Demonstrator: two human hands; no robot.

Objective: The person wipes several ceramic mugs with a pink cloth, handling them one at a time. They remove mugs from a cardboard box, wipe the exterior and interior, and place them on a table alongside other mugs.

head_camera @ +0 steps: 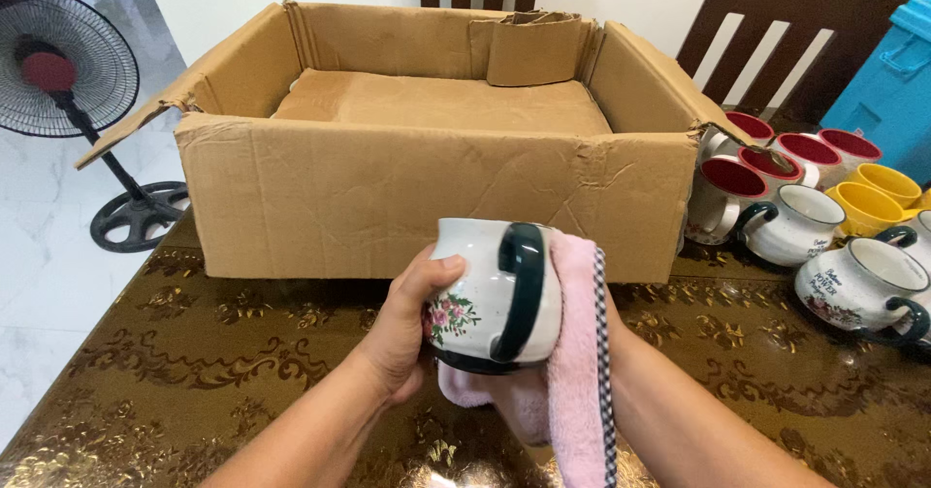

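Mug (495, 294) sits upright just in front of the cardboard box (427, 197); left hand (407, 328) wraps its side; right hand (529, 406), mostly hidden, presses a pink cloth (577, 352) against it.

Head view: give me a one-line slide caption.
Left hand holds a white floral mug against a pink cloth over the right hand, before an open cardboard box.
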